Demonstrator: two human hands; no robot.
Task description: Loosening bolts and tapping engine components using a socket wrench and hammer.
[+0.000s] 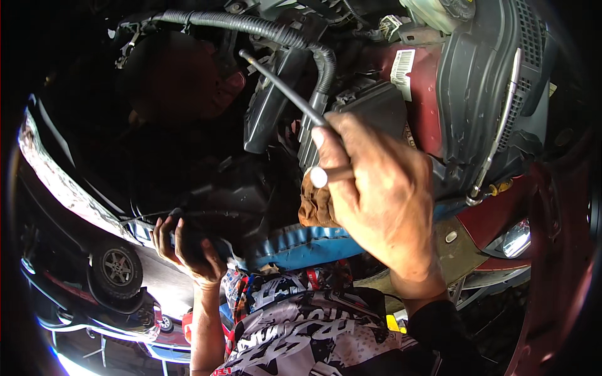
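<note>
Our right hand point(385, 178) grips a gray rod point(285, 91) | left hand point(191, 254), well below it, curled; we can't tell its hold | rod slants up-left

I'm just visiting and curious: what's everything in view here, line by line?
Metal rod: 1, grey, in the right hand
Round-ended piece: 1, silver, by the right thumb
Ratchet-like tool: 1, silver, on the black plastic cover, picture right
Ribbed hose: 1, dark grey, along the top
Crumpled cloth-like item: 1, brown, beside the right hand
Label: 1, white, on the red panel
Edge strip: 1, blue, in front of the person
Headlight: 1, clear, lower right
Wheel: 1, grey rim, on a dark car, lower left
Shirt: 1, patterned, bottom
Hands: 2, bare; left hand near the bay's edge
</note>
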